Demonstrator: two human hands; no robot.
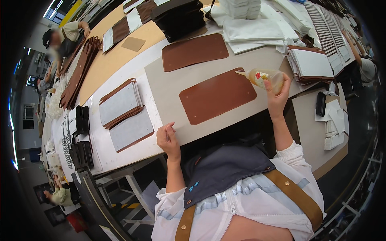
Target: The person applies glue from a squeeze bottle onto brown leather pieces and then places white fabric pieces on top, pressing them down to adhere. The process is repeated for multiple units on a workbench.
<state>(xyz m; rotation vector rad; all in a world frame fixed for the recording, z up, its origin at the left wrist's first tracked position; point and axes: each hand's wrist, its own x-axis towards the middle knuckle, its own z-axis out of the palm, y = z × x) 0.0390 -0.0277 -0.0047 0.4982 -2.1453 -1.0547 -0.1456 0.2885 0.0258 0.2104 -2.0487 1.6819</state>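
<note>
My right hand is wrapped round a translucent squeeze bottle with yellowish liquid inside. The bottle is tilted to the left, its thin nozzle at the far right corner of a brown leather panel; whether the tip touches the leather I cannot tell. A second brown panel lies beyond it on the same grey board. My left hand is curled closed at the table's near edge, with nothing visible in it. Left of that hand sits a stack of grey-backed brown panels.
White padded pieces and a black stack stand at the back. On the right are a pile of white-and-brown panels and a lower side table. Black bundles lie far left. Other people work around the table.
</note>
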